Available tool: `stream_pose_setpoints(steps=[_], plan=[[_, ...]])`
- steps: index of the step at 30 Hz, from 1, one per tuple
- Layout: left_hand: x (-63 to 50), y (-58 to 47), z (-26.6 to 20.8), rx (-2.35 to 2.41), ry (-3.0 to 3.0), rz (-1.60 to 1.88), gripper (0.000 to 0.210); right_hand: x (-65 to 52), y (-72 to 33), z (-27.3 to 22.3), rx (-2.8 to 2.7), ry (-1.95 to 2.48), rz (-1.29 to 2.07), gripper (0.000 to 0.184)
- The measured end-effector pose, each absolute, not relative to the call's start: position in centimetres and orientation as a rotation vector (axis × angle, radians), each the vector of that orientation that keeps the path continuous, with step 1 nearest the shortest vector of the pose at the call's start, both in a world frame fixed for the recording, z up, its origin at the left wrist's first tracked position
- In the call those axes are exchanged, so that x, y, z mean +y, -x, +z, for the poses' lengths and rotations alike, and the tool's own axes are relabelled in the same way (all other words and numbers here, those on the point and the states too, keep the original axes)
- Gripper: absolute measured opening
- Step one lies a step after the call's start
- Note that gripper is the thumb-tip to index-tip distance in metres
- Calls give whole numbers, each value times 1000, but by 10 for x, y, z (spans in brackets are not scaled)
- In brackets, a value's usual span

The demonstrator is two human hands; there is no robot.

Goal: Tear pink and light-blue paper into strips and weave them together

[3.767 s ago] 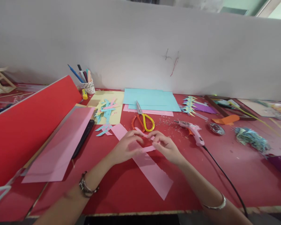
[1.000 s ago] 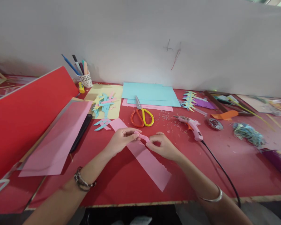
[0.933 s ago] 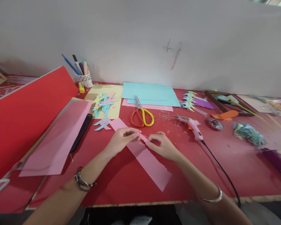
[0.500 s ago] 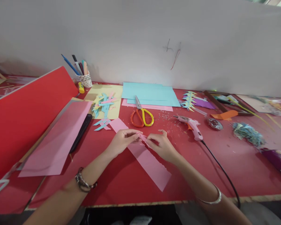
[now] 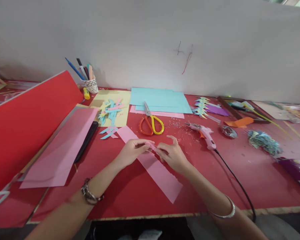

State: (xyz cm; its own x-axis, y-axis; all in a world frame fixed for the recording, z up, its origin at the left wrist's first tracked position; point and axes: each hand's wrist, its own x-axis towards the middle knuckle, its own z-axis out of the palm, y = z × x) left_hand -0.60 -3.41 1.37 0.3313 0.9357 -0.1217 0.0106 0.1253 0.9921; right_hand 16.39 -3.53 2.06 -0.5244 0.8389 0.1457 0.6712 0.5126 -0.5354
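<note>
Between my fingertips is a small narrow strip of pink paper (image 5: 152,145). My left hand (image 5: 133,152) pinches its left end, thumb against fingers. My right hand (image 5: 172,154) pinches the other end, with one finger raised. Under both hands a long pink paper piece (image 5: 162,176) lies slantwise on the table, one long edge looking ragged. Just beyond the hands rest scissors (image 5: 150,122) with one red and one yellow handle loop. To the left, cut paper strips (image 5: 112,111) in blue, pink and yellow lie in a loose pile.
A red board (image 5: 32,123) leans at the left beside pink sheets (image 5: 57,153). Blue sheets (image 5: 160,99) lie at the back. On the right are a pink glue gun (image 5: 203,132) with a black cord, a shiny round dish (image 5: 229,131) and a paper bundle (image 5: 264,142). A pen cup (image 5: 91,85) stands at back left.
My fingers have shifted slightly around the small pink strip, and the raised finger of my right hand has moved a little left. The other things lie as before.
</note>
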Motion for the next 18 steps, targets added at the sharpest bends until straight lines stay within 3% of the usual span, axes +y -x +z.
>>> stream_pose_setpoints(steps=[18], plan=[[-34, 6, 11, 972, -1326, 817, 26, -33, -164, 16, -2453, 1216, 561, 45]])
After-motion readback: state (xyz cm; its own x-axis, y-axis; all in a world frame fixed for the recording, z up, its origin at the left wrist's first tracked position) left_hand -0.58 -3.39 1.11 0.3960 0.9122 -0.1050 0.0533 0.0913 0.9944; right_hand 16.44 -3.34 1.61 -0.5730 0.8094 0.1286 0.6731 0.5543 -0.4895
